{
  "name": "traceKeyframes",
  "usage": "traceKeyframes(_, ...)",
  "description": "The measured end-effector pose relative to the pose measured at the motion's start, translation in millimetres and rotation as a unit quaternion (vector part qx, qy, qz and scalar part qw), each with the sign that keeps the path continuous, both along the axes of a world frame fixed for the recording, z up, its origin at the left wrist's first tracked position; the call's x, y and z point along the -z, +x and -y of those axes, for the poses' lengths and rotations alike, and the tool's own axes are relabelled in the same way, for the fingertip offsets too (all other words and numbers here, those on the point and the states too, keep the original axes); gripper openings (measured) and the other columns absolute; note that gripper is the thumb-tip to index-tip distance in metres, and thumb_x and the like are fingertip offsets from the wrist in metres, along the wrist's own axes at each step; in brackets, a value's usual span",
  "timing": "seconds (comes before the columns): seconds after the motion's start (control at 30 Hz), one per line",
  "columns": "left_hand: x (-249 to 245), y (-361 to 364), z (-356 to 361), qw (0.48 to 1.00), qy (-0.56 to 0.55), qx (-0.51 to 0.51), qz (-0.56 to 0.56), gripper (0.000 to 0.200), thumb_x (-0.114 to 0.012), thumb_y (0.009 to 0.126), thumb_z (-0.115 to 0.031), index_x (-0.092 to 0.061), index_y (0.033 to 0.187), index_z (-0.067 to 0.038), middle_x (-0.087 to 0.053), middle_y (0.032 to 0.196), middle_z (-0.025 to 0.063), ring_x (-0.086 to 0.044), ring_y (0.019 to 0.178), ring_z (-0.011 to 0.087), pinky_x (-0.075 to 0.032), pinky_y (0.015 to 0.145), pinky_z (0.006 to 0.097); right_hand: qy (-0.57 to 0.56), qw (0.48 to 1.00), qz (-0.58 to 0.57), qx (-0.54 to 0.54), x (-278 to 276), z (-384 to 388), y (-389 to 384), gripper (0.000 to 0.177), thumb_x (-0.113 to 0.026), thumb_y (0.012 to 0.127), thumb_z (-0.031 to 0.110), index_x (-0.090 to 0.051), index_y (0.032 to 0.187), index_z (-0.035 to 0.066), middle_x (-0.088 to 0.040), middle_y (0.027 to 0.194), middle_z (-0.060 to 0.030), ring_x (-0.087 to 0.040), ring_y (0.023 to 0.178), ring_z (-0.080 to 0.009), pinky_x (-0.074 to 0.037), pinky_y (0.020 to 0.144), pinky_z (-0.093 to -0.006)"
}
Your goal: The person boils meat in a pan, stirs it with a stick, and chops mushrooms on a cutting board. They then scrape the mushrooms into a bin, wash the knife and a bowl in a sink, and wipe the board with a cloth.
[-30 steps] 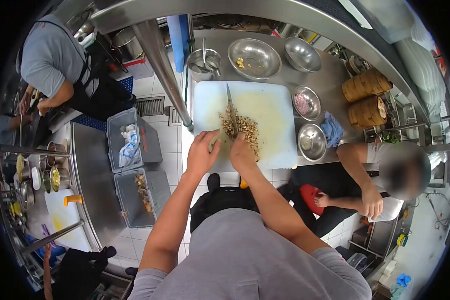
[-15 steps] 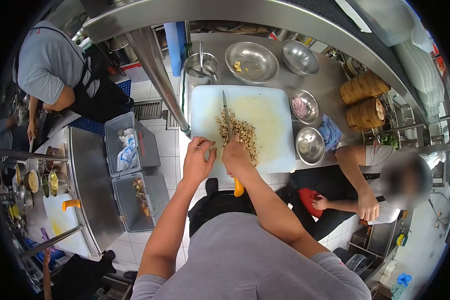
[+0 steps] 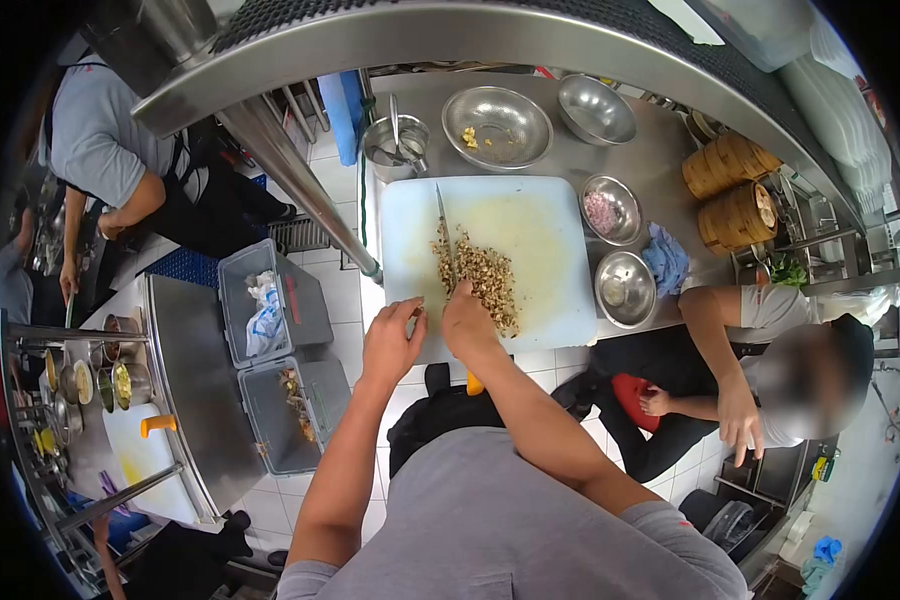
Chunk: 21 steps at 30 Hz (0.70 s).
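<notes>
My right hand (image 3: 469, 322) is closed around a knife (image 3: 442, 222) with an orange handle, whose butt end shows below the wrist. Its long blade points away from me along the left part of a heap of finely chopped brown and pale food (image 3: 485, 275). Under it all is a white cutting board (image 3: 550, 230), stained yellowish in the middle. At the board's near left edge, my left hand (image 3: 390, 345) is half curled, thumb a little apart from the fingers, with nothing visible in it. It touches neither the knife nor the heap.
Behind the board are a perforated bowl (image 3: 515, 125) with yellow bits, a steel bowl (image 3: 596, 108) and a pot (image 3: 385, 150) with utensils. To the right, a bowl of pink pieces (image 3: 600, 212), another bowl (image 3: 625, 290), a blue cloth (image 3: 665, 262) and steamer baskets (image 3: 730, 165). A co-worker (image 3: 740, 330) sits close right.
The view has shifted slightly. My left hand's thumb and fingers have come closer together. The knife still lies along the heap's left part. The co-worker's raised hand on the right has opened its fingers downward.
</notes>
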<state>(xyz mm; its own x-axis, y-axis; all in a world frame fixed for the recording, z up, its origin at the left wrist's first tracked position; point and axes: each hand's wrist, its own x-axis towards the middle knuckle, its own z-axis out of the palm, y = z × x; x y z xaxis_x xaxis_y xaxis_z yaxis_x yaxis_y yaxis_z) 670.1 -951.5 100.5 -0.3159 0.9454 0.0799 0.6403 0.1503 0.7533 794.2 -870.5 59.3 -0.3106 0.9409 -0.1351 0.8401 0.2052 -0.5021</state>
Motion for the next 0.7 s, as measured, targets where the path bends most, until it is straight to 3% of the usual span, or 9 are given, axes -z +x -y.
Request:
traceKeyframes(0.07, -4, -3, 1, 1.000, 0.006, 0.002, -0.013, 0.023, -0.065, 0.089, -0.014, -0.068, 0.108, -0.002, -0.069, 0.099, 0.0159, -0.067, 0.087, 0.0339, -0.053, 0.070, 0.0408, -0.184, 0.983, -0.012, 0.010, -55, -7, 3, 0.017, -0.040, 0.095, 0.008, -0.041, 0.105, -0.005, -0.065, 0.080, -0.0321, -0.069, 0.062, -0.0412, -0.058, 0.056, -0.0482)
traceKeyframes(0.13, -4, -8, 1, 1.000, 0.001, 0.008, -0.015, 0.023, -0.065, 0.089, -0.014, -0.069, 0.108, -0.002, -0.069, 0.100, 0.0160, -0.067, 0.087, 0.0335, -0.053, 0.070, 0.0407, -0.211, 0.977, -0.018, 0.027, -59, 1, 3, 0.022, -0.045, 0.095, 0.012, -0.043, 0.110, -0.004, -0.066, 0.093, -0.0323, -0.067, 0.086, -0.0453, -0.055, 0.077, -0.0500)
traceKeyframes(0.2, 0, -12, -4, 1.000, -0.008, 0.015, -0.007, 0.023, -0.064, 0.089, -0.015, -0.068, 0.108, -0.003, -0.068, 0.101, 0.0140, -0.064, 0.090, 0.0353, -0.052, 0.077, 0.0443, -0.205, 0.978, -0.009, 0.040, -55, 6, -2, 0.024, -0.048, 0.095, 0.014, -0.044, 0.111, -0.004, -0.066, 0.100, -0.0328, -0.067, 0.097, -0.0473, -0.054, 0.087, -0.0512)
traceKeyframes(0.27, -2, -10, -8, 0.999, -0.021, 0.023, -0.005, 0.022, -0.064, 0.089, -0.015, -0.068, 0.107, -0.003, -0.068, 0.100, 0.0143, -0.064, 0.087, 0.0351, -0.052, 0.075, 0.0439, -0.177, 0.982, 0.019, 0.061, -43, 11, -8, 0.023, -0.047, 0.096, 0.015, -0.044, 0.109, -0.003, -0.066, 0.101, -0.0336, -0.067, 0.098, -0.0471, -0.054, 0.085, -0.0517)
traceKeyframes(0.37, -7, -8, -11, 1.000, -0.020, 0.022, -0.003, 0.022, -0.065, 0.089, -0.014, -0.069, 0.106, -0.002, -0.068, 0.099, 0.0150, -0.065, 0.082, 0.0350, -0.052, 0.074, 0.0434, -0.124, 0.992, -0.009, 0.020, -39, 7, -3, 0.021, -0.045, 0.093, 0.009, -0.041, 0.109, -0.005, -0.065, 0.084, -0.0345, -0.068, 0.084, -0.0477, -0.057, 0.075, -0.0525)
traceKeyframes(0.47, -2, -5, -17, 1.000, -0.002, 0.013, 0.001, 0.021, -0.066, 0.088, -0.013, -0.069, 0.105, -0.002, -0.068, 0.098, 0.0157, -0.065, 0.077, 0.0348, -0.052, 0.072, 0.0431, -0.208, 0.976, -0.049, 0.039, -39, 11, -9, 0.024, -0.046, 0.093, 0.011, -0.042, 0.112, -0.004, -0.066, 0.094, -0.0346, -0.067, 0.093, -0.0485, -0.053, 0.083, -0.0561)
traceKeyframes(0.57, 4, -3, -19, 1.000, 0.011, 0.018, -0.006, 0.021, -0.067, 0.087, -0.013, -0.070, 0.104, -0.002, -0.067, 0.098, 0.0159, -0.064, 0.079, 0.0337, -0.052, 0.072, 0.0426, -0.124, 0.992, 0.007, 0.029, -25, 10, 0, 0.025, -0.046, 0.093, 0.012, -0.044, 0.114, -0.003, -0.067, 0.095, -0.0328, -0.067, 0.090, -0.0486, -0.054, 0.082, -0.0553)
traceKeyframes(0.7, -9, 1, -15, 1.000, 0.010, 0.012, -0.022, 0.021, -0.068, 0.086, -0.013, -0.070, 0.104, -0.003, -0.065, 0.102, 0.0153, -0.064, 0.088, 0.0333, -0.051, 0.076, 0.0420, -0.097, 0.983, 0.122, -0.101, -102, -19, 55, 0.019, -0.044, 0.095, 0.011, -0.048, 0.111, 0.001, -0.071, 0.094, -0.0250, -0.071, 0.087, -0.0411, -0.058, 0.077, -0.0477)
